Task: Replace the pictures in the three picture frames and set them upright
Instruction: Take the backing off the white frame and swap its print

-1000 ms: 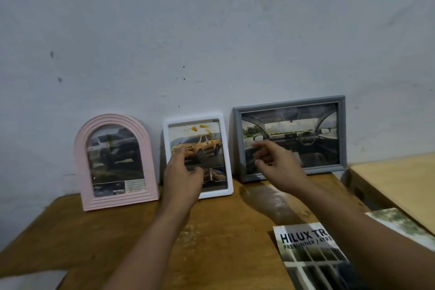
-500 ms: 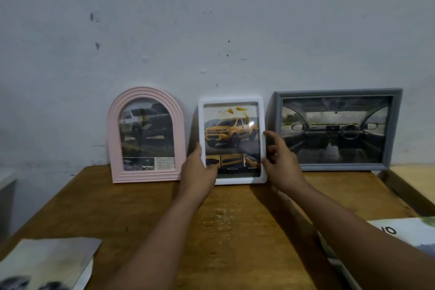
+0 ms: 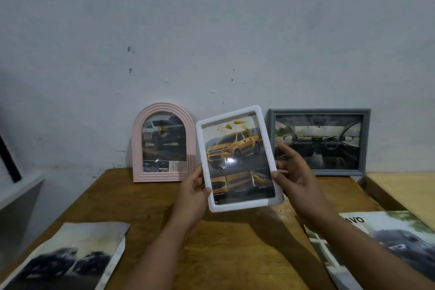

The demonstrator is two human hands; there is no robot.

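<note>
Both hands, left hand (image 3: 193,192) and right hand (image 3: 293,169), grip the white frame (image 3: 237,158) by its sides above the table (image 3: 230,254), likely ready to turn over and open its back.

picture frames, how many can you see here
3. The pink arched frame stands at the wall, left. The white rectangular frame is held tilted above the wooden table by left hand and right hand. The grey rectangular frame stands at the wall, right.

Your white rounded-rectangle frame (image 3: 239,159) with the yellow pickup picture tilts, lifted off the table. The pink arched frame (image 3: 164,142) at its 9 o'clock and the grey rectangular frame (image 3: 319,142) at 3 o'clock stand upright against the wall.
</note>
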